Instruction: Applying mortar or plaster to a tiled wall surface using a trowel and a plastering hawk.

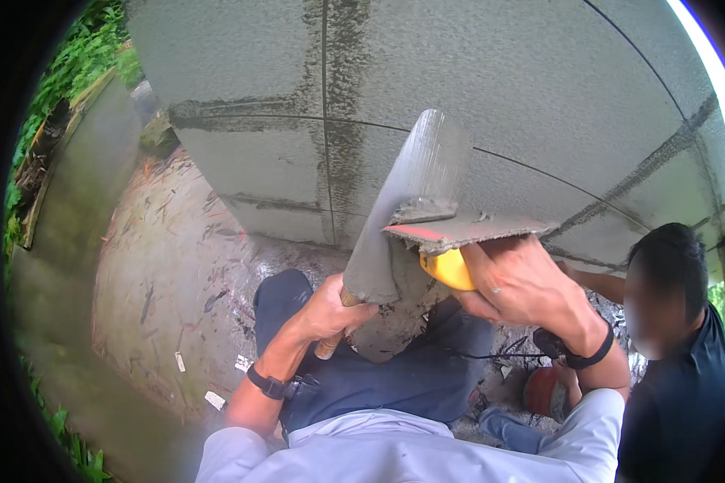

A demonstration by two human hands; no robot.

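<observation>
My left hand (330, 310) is closed round the wooden handle of a trowel (411, 177), its long grey blade pointing up and away and smeared with mortar. My right hand (528, 282) grips the yellow handle (449, 270) of a plastering float. Wet grey mortar coats the float's flat plate (483, 231), and a thicker lump (423, 211) sits at its left end, against or just beside the trowel blade. Beyond both tools rises a grey wall (459, 56) with thin dark joint lines and darker mortar bands along them.
Close on my right, a person (677, 394) in dark clothes reaches toward the wall's foot. A reddish container (544, 392) stands by that person's hand. Wet ground (169, 266) with scattered debris lies to the left, bordered by a low ledge (80, 169) and green plants (72, 60).
</observation>
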